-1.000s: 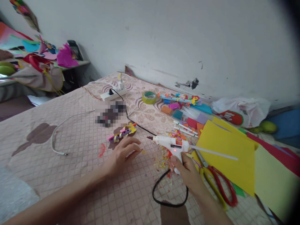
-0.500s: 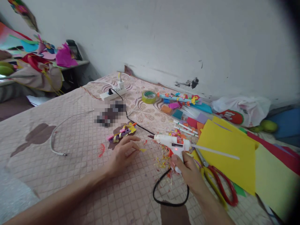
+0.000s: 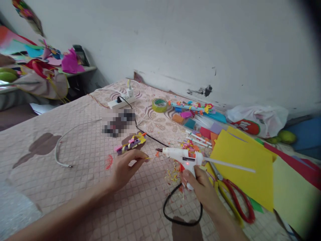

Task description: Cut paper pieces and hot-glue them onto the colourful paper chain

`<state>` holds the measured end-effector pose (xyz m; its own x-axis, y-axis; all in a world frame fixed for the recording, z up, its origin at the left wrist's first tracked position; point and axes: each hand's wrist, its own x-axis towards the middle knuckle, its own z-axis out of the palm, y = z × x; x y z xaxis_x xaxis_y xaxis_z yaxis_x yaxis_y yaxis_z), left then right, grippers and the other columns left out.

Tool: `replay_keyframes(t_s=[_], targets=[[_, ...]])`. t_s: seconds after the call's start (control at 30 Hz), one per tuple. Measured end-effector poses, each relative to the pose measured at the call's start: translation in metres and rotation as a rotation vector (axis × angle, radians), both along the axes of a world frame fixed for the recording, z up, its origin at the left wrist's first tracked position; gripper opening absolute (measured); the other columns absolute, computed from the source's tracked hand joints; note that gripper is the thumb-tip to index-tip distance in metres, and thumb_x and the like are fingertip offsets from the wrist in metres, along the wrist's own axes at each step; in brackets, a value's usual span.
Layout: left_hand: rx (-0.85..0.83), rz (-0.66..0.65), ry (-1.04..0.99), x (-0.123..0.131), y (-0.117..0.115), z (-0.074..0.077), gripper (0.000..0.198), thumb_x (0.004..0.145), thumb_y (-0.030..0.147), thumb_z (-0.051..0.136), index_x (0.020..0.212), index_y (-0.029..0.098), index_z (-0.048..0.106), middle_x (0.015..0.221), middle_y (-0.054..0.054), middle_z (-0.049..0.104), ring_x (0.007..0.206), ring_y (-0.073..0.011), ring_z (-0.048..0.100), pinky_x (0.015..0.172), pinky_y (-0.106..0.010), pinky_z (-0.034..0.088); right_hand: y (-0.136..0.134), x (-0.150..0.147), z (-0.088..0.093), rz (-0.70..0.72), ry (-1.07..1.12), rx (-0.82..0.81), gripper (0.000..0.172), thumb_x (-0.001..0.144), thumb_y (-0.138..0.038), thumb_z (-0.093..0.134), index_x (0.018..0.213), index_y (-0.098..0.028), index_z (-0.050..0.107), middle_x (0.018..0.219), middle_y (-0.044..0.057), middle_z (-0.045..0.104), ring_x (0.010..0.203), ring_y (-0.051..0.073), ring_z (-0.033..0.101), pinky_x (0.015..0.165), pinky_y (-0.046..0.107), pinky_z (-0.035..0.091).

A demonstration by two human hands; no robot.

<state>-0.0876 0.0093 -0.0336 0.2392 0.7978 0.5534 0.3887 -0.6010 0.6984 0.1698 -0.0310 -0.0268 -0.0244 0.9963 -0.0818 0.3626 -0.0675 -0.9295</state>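
Observation:
My right hand (image 3: 200, 182) grips a white hot glue gun (image 3: 184, 155) by its handle. A red light glows on its side, and a clear glue stick (image 3: 229, 164) sticks out of its back. Its dark nozzle points left toward my left hand (image 3: 130, 167). That hand pinches a small yellow strip (image 3: 147, 158) between thumb and fingertips, just left of the nozzle and apart from it. Behind my left hand lies a purple rolled piece (image 3: 130, 144) with pale bands and yellow and pink bits. Coloured scraps (image 3: 173, 172) are strewn under the gun.
Red-and-yellow-handled scissors (image 3: 235, 197) and yellow sheets (image 3: 245, 167) lie at right. Farther back are a tape roll (image 3: 159, 105), a decorated blue stick (image 3: 188, 106) and a power strip (image 3: 122, 102). The gun's black cord (image 3: 164, 211) loops at the front; a white cable (image 3: 57, 150) curves at left.
My left hand has picked up the yellow strip from the tablecloth and now holds it, raised slightly. The glue gun has shifted a little left and down in my right hand.

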Motion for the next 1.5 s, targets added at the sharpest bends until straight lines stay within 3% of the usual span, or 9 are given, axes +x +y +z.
replay_keyframes(t_s=[0.13, 0.23, 0.37, 0.47, 0.63, 0.93, 1.1, 1.5], targets=[[0.175, -0.091, 0.050, -0.008, 0.003, 0.007, 0.017, 0.082, 0.002, 0.054, 0.091, 0.016, 0.056, 0.091, -0.006, 0.069, 0.087, -0.0144, 0.067, 0.075, -0.026, 0.055, -0.006, -0.003, 0.007, 0.069, -0.017, -0.026, 0.047, 0.082, -0.058, 0.047, 0.058, -0.018, 0.053, 0.049, -0.001, 0.048, 0.048, 0.013, 0.043, 0.045, 0.023, 0.036], [0.323, -0.146, 0.094, -0.013, 0.005, 0.010, 0.015, 0.084, 0.003, 0.052, 0.093, 0.015, 0.055, 0.100, -0.010, 0.066, 0.095, -0.0164, 0.065, 0.078, -0.028, 0.056, -0.010, -0.006, 0.013, 0.040, -0.067, 0.017, 0.044, 0.080, -0.057, 0.049, 0.062, -0.017, 0.058, 0.053, 0.000, 0.050, 0.051, 0.014, 0.045, 0.047, 0.024, 0.037], [0.481, -0.072, 0.153, -0.018, 0.006, 0.012, 0.009, 0.083, 0.007, 0.055, 0.089, 0.015, 0.057, 0.097, -0.009, 0.061, 0.089, -0.0161, 0.062, 0.075, -0.029, 0.055, -0.014, -0.013, 0.021, 0.029, -0.120, 0.034, 0.038, 0.079, -0.052, 0.054, 0.064, -0.018, 0.060, 0.052, -0.001, 0.049, 0.051, 0.014, 0.045, 0.047, 0.024, 0.036], [0.547, -0.059, 0.156, -0.022, 0.008, 0.011, 0.015, 0.079, 0.005, 0.061, 0.091, 0.014, 0.060, 0.094, -0.007, 0.058, 0.085, -0.0159, 0.059, 0.073, -0.031, 0.054, -0.016, -0.017, 0.027, 0.052, -0.119, 0.027, 0.036, 0.079, -0.050, 0.053, 0.067, -0.018, 0.062, 0.051, -0.001, 0.049, 0.051, 0.015, 0.046, 0.046, 0.023, 0.035], [0.558, -0.076, 0.162, -0.025, 0.011, 0.009, 0.019, 0.078, 0.005, 0.061, 0.093, 0.016, 0.060, 0.093, -0.005, 0.057, 0.084, -0.0158, 0.057, 0.068, -0.031, 0.053, -0.016, -0.016, 0.029, 0.077, -0.122, 0.041, 0.035, 0.081, -0.049, 0.051, 0.070, -0.018, 0.062, 0.055, -0.001, 0.051, 0.049, 0.013, 0.043, 0.043, 0.022, 0.033], [0.550, -0.064, 0.186, -0.025, 0.012, 0.013, 0.021, 0.079, 0.006, 0.060, 0.096, 0.019, 0.060, 0.091, -0.003, 0.058, 0.081, -0.0142, 0.057, 0.068, -0.030, 0.053, -0.010, -0.014, 0.030, 0.169, -0.138, 0.047, 0.037, 0.083, -0.048, 0.048, 0.058, -0.020, 0.050, 0.050, -0.003, 0.040, 0.045, 0.012, 0.034, 0.040, 0.022, 0.027], [0.543, -0.073, 0.187, -0.024, 0.012, 0.014, 0.019, 0.080, 0.008, 0.059, 0.095, 0.019, 0.060, 0.089, -0.003, 0.059, 0.080, -0.0142, 0.057, 0.067, -0.030, 0.053, -0.010, -0.013, 0.026, 0.088, -0.147, 0.058, 0.038, 0.079, -0.049, 0.054, 0.053, -0.022, 0.047, 0.046, -0.002, 0.040, 0.044, 0.013, 0.034, 0.038, 0.023, 0.026], [0.548, -0.069, 0.185, -0.024, 0.013, 0.014, 0.021, 0.078, 0.005, 0.061, 0.094, 0.018, 0.060, 0.090, -0.003, 0.058, 0.081, -0.0148, 0.057, 0.067, -0.030, 0.053, -0.011, -0.014, 0.026, 0.128, -0.125, 0.042, 0.035, 0.081, -0.049, 0.051, 0.064, -0.019, 0.059, 0.050, -0.002, 0.046, 0.046, 0.013, 0.039, 0.042, 0.023, 0.031]])
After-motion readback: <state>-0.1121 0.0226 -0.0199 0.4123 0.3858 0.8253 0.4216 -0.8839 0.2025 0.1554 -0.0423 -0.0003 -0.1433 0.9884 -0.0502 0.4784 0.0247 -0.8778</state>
